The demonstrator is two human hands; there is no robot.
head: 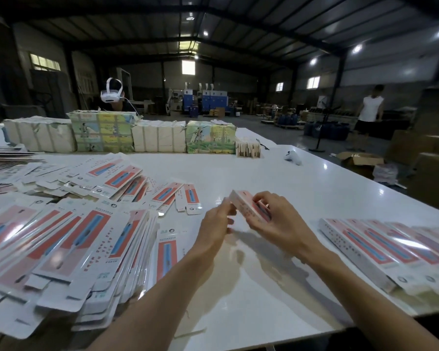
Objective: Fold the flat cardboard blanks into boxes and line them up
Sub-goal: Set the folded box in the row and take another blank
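Observation:
Over the middle of the white table [276,178] I hold a long narrow red-and-white carton [246,207], its far end tilted up and to the left. My right hand [279,222] grips its near part from the right. My left hand [217,230] pinches its far end with the fingertips. Several flat printed blanks [69,247] lie in a thick overlapping heap on the left. A row of folded boxes [385,249] lies side by side on the right, near the table's front edge.
Wrapped bundles [127,134] form a wall across the table's far side, with a small stack of wooden pieces [248,147] and a white controller [293,157] beyond. A person wearing a headset [112,93] sits behind the bundles. Another person [369,111] stands far right by cardboard cartons [360,160].

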